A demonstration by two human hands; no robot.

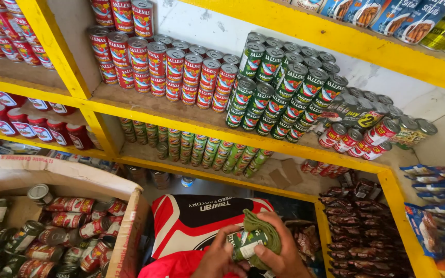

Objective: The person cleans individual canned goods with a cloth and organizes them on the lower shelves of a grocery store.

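Note:
At the bottom centre both hands work on one small green-labelled can (246, 244). My left hand (218, 259) grips the can from the left. My right hand (279, 247) presses an olive-green cloth (261, 230) around its far side. Under the hands lies a red, black and white garment (191, 221). Red-labelled cans (173, 69) and green-labelled cans (279, 90) stand stacked on the yellow-edged shelf (181, 122) above.
An open cardboard box (130, 226) at the lower left holds several loose red and green cans. More green cans fill the lower shelf (207, 149). Dark snack packets (359, 226) and blue packets (436, 206) lie at the right.

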